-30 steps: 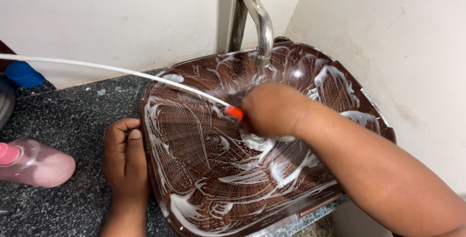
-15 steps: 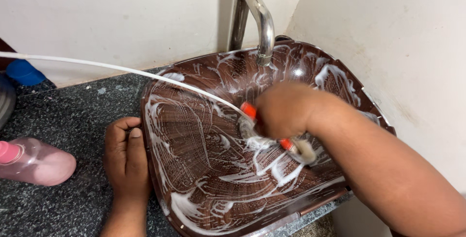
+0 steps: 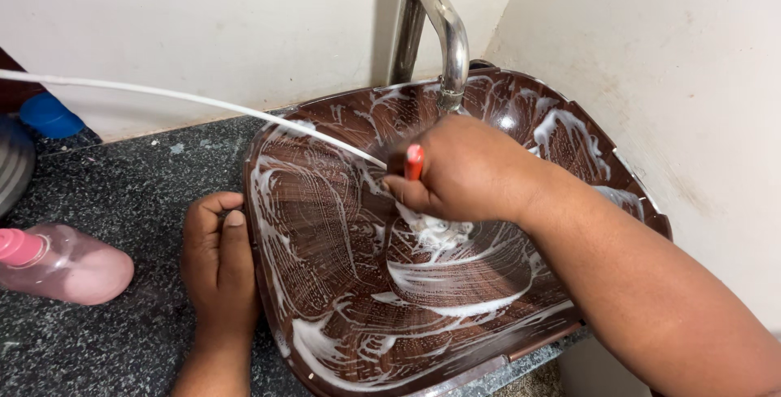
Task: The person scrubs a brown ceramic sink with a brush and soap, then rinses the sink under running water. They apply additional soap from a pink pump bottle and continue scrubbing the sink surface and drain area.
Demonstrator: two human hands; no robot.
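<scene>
The right hand (image 3: 468, 171), fist closed around the orange-tipped, white-handled brush (image 3: 414, 162), is shifting back to the middle of the soapy brown square basin (image 3: 325, 202); lather is spreading. The left hand (image 3: 218, 255) is lying flat on the speckled counter (image 3: 98, 340).

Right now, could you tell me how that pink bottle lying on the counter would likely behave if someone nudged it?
The pink bottle lies on its side on the speckled counter, so it would probably roll. It looks like translucent plastic, likely light and not fragile.
</scene>
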